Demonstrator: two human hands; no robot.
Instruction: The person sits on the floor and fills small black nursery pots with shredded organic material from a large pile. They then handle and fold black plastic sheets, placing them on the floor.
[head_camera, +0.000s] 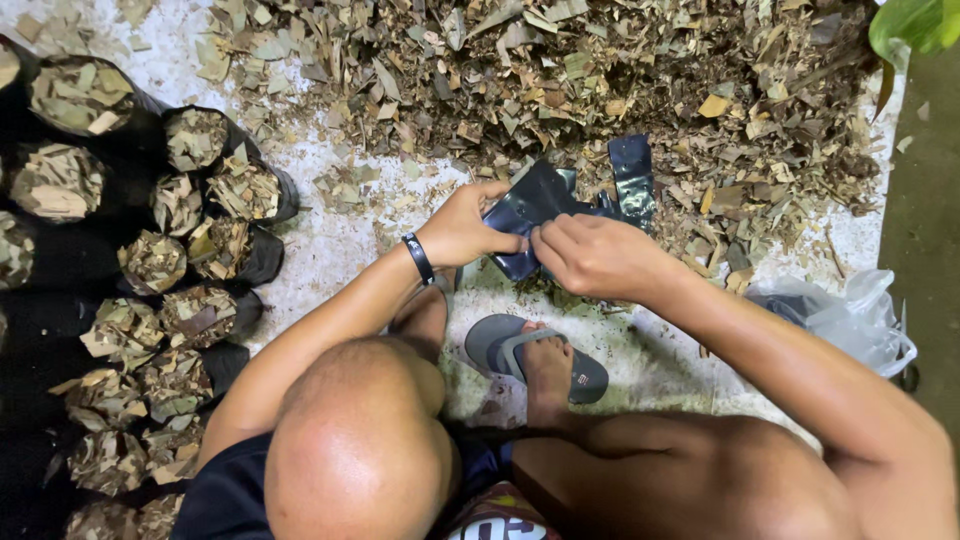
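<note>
An empty black plastic grow bag (535, 205) is pinched at its mouth by the left hand (465, 228) and right hand (590, 255), fingers closed on it, above the dried-leaf pile (600, 70), beside filled bags (200, 250).

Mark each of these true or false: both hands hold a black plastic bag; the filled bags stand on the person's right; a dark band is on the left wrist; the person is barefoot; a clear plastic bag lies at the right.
1. Both hands, left hand and right hand, hold the black plastic bag: true.
2. Filled bags stand on the right: false, on the left.
3. Dark wristband on the left wrist: true.
4. Barefoot: false, the visible foot wears a grey sandal.
5. Clear plastic bag at the right: true.
</note>
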